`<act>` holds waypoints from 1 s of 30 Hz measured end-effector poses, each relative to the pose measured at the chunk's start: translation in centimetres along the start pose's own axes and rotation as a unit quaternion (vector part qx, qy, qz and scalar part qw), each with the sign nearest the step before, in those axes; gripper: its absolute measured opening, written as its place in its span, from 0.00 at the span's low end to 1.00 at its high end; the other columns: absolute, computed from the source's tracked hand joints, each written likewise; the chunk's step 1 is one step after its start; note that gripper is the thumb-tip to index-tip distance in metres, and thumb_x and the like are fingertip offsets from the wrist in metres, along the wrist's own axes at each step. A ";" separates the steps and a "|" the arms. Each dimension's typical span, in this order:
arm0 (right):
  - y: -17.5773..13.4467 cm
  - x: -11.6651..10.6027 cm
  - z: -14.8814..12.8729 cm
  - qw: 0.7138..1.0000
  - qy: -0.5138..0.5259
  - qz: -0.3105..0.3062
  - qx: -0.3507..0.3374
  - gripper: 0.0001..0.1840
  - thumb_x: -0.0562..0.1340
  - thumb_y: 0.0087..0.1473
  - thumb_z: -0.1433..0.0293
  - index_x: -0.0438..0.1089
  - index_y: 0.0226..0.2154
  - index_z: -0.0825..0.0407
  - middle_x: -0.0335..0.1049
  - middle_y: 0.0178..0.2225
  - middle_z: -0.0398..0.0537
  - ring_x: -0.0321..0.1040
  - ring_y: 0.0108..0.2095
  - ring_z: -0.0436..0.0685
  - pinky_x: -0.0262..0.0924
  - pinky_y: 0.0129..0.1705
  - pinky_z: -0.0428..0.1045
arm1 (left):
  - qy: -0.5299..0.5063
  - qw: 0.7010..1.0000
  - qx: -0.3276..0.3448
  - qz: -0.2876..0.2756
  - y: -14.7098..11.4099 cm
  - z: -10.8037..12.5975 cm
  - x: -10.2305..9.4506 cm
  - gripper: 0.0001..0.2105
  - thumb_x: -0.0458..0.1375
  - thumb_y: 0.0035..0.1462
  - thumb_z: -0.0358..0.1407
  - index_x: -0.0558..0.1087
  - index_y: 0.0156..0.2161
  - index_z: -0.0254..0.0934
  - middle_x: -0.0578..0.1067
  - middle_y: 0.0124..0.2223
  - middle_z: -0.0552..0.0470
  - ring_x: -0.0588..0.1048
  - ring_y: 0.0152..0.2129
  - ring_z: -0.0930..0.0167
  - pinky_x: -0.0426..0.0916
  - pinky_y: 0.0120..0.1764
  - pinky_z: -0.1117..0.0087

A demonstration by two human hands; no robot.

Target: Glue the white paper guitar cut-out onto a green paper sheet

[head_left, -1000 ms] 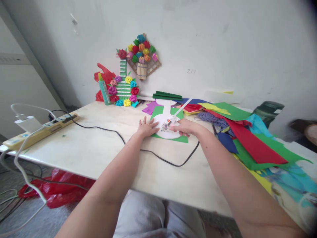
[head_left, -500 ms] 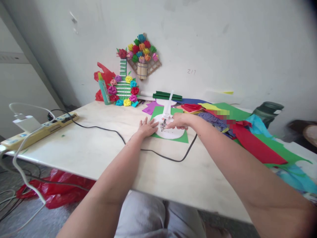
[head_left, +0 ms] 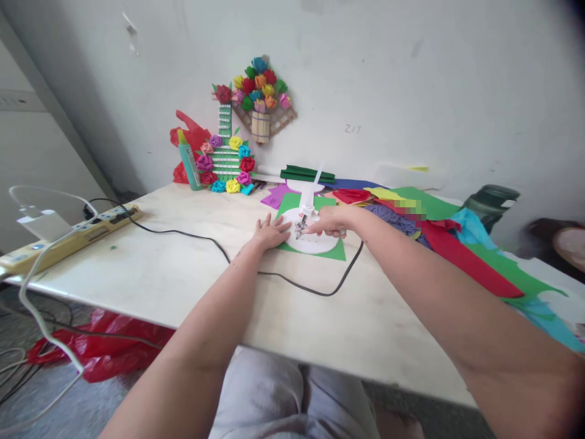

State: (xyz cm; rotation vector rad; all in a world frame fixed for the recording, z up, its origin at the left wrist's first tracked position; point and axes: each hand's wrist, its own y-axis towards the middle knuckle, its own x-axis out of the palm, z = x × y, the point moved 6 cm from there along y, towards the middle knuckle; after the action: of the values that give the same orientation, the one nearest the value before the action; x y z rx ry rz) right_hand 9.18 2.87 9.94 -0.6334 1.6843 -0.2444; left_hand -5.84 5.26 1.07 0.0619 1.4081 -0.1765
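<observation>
A white round card [head_left: 311, 245] lies on a sheet of green paper [head_left: 337, 251] on the table. My left hand [head_left: 271, 233] rests flat at the left edge of the card, fingers spread. Over the card, my right hand [head_left: 329, 221] is closed around a white hot glue gun [head_left: 308, 200], with a pale glue stick [head_left: 319, 173] poking out of its far end. Metal parts at the gun's near end sit close above the card, and their exact contact cannot be made out. The right palm hides part of the gun.
A black cord [head_left: 297, 285] runs across the table near a yellow power strip [head_left: 18, 262]. Colored paper [head_left: 470, 262] is heaped at right. A green glue bottle [head_left: 189, 161] and a flower-covered guitar craft [head_left: 226, 161] stand at the back left.
The view has shifted slightly. Both hands and the glue gun keep nearly the same place over the card.
</observation>
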 end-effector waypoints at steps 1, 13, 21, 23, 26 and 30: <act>0.0 0.0 0.0 1.000 0.002 0.000 0.000 0.27 0.59 0.40 0.49 0.63 0.32 0.57 0.55 0.18 0.40 0.53 0.14 0.45 0.54 0.19 0.46 | -0.001 1.000 0.001 0.000 0.0 0.0 0.0 0.26 0.38 0.53 0.51 0.48 0.58 0.55 0.40 0.62 0.65 0.33 0.58 0.61 0.31 0.54 0.48; -0.9 0.0 -0.5 1.000 0.000 -0.004 0.010 0.23 0.57 0.45 0.52 0.62 0.30 0.57 0.50 0.15 0.37 0.49 0.14 0.44 0.52 0.18 0.46 | 0.001 1.000 0.002 0.003 0.3 -0.1 0.2 0.26 0.38 0.52 0.51 0.48 0.58 0.56 0.41 0.62 0.65 0.33 0.58 0.62 0.32 0.54 0.49; -0.1 -0.1 -0.3 1.000 -0.010 -0.005 -0.007 0.26 0.59 0.40 0.49 0.63 0.30 0.56 0.53 0.16 0.39 0.53 0.15 0.47 0.56 0.19 0.47 | -0.011 1.000 0.000 0.003 0.3 -0.1 0.1 0.26 0.38 0.52 0.51 0.48 0.58 0.56 0.41 0.62 0.65 0.33 0.58 0.62 0.30 0.54 0.49; 0.1 -0.1 -0.3 1.000 -0.012 -0.008 -0.011 0.27 0.59 0.39 0.48 0.64 0.30 0.56 0.54 0.16 0.40 0.54 0.15 0.47 0.56 0.19 0.47 | -0.011 1.000 -0.001 0.005 0.4 -0.2 0.2 0.26 0.38 0.52 0.51 0.48 0.58 0.56 0.41 0.62 0.65 0.33 0.58 0.62 0.30 0.54 0.49; 0.1 -0.1 -0.2 1.000 -0.013 -0.009 -0.007 0.28 0.59 0.39 0.47 0.64 0.30 0.56 0.54 0.16 0.39 0.53 0.15 0.47 0.57 0.20 0.47 | -0.007 1.000 -0.003 0.008 0.5 -0.2 0.3 0.26 0.38 0.52 0.51 0.49 0.58 0.56 0.41 0.62 0.65 0.33 0.58 0.62 0.31 0.54 0.50; -0.1 0.0 -0.2 1.000 -0.008 -0.009 -0.004 0.30 0.59 0.38 0.47 0.63 0.31 0.57 0.54 0.16 0.39 0.53 0.15 0.46 0.56 0.19 0.46 | -0.003 1.000 -0.001 0.004 0.5 -0.2 0.3 0.26 0.38 0.53 0.51 0.48 0.58 0.56 0.40 0.62 0.65 0.32 0.58 0.62 0.32 0.54 0.49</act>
State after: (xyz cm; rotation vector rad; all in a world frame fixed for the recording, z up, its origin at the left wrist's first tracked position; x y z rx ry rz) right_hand 9.01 2.76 10.00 -0.6552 1.6646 -0.2461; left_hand -5.93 5.74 0.71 0.0651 1.4012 -0.1679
